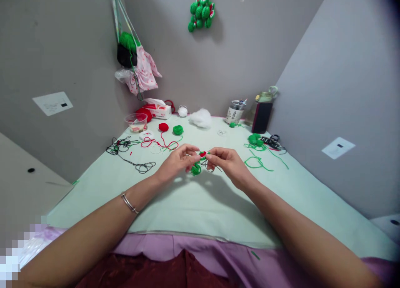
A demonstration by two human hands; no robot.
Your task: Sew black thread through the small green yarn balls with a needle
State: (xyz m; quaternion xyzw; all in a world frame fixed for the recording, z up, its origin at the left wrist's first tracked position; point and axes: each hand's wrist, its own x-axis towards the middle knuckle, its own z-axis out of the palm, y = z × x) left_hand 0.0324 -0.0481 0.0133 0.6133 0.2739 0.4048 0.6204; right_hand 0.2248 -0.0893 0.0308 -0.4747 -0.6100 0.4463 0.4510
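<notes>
A small red, white and green crocheted piece [203, 154] is held up over the middle of the table, between my two hands. My left hand [183, 157] pinches its left side with thumb and fingertips. On the other side, my right hand [225, 160] is closed with thumb and forefinger at the piece's right edge. Below the left fingertips hangs a green yarn part [196, 169], partly hidden by the fingers. Thin dark strands [215, 166] trail under the right fingers; I cannot tell what they belong to.
Beyond my hands lie a red yarn ball [163, 127], a green yarn ball [178, 130] and white stuffing [200, 118]. Tangled dark cord [121, 145] is at left, green yarn [256, 140] at right. A tissue box [161, 111], a pen can [235, 112] and a phone [261, 117] stand behind.
</notes>
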